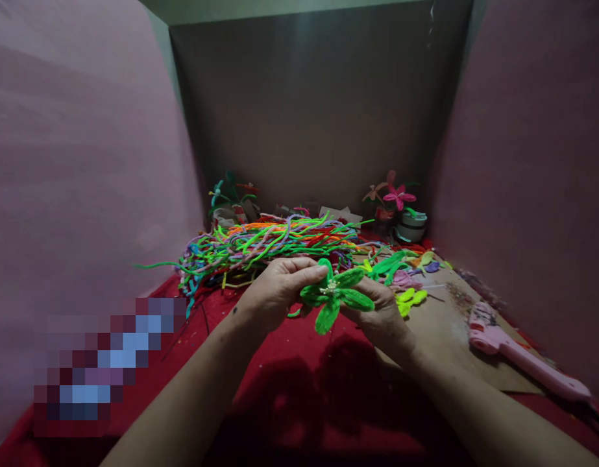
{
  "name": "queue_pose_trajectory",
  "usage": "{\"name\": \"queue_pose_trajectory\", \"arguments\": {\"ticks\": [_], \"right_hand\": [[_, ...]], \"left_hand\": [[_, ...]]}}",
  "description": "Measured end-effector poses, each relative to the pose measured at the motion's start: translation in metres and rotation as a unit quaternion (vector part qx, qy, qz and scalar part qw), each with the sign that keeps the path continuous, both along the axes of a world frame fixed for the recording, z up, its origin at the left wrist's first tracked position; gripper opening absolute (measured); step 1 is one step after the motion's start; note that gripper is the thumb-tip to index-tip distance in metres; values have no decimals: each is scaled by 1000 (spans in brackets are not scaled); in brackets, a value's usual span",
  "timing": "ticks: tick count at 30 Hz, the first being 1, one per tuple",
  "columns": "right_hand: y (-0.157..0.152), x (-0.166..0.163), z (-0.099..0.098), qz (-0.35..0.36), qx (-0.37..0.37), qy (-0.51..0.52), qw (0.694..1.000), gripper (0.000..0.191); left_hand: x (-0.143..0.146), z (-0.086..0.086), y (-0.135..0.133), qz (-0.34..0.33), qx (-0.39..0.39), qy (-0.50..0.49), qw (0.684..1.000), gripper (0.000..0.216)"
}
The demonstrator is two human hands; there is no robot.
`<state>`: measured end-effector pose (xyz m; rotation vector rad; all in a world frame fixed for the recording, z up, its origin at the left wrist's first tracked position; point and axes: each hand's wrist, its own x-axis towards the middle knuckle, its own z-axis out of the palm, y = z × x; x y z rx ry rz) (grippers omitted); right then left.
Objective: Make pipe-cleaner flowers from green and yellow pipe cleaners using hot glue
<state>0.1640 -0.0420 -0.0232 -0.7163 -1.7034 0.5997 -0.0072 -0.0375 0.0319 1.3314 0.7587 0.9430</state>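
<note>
- pinkish wall (85, 162) on the left, dim grey back panel (318, 117), another pinkish wall (537, 162) on the right; red cloth (280, 395) covers the surface between them
- far left, on the cloth, a pixelated patch (148, 331) – from where i stand i can't tell what it hides
- at the back, left of centre, a teal flower (217, 192) stands up behind the clutter
- in front of it, a big heap of fuzzy stems (274, 240) in green, orange, purple, red and blue, one green strand poking out to the left
- the person's left hand (272, 295) closed on the flower's upper petal, thumb on top, fingers curled beneath
- the green flower (334, 299) itself, held up between both hands above the cloth, petals spread round a pale, beaded centre
- the person's right hand (389, 321) just behind its right-hand petals – the fingertips are hidden, so i can't say how firmly they grip
- past that hand, yellow petals (411, 299) and a pink piece (405, 280) near the edge of a tan board (455, 357); farther back, a pink flower (399, 196) above a small pale pot (412, 227)
- far right, a pink glue gun (527, 360), lying slantwise across the board's edge
</note>
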Motion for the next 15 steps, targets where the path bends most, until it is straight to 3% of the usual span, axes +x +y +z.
{"name": "queue_pose_trajectory", "arguments": {"ticks": [6,12,15], "right_hand": [[-1,0,0,36,23,-13,999,11],[0,0,4,-5,2,10,1000,4],[-1,-2,6,-14,-21,36,999,12]], "left_hand": [[2,-1,1,-13,-49,4,999,25],[0,-4,0,6,5,0,1000,31],[-3,-8,-2,-11,20,29,999,30]]}}
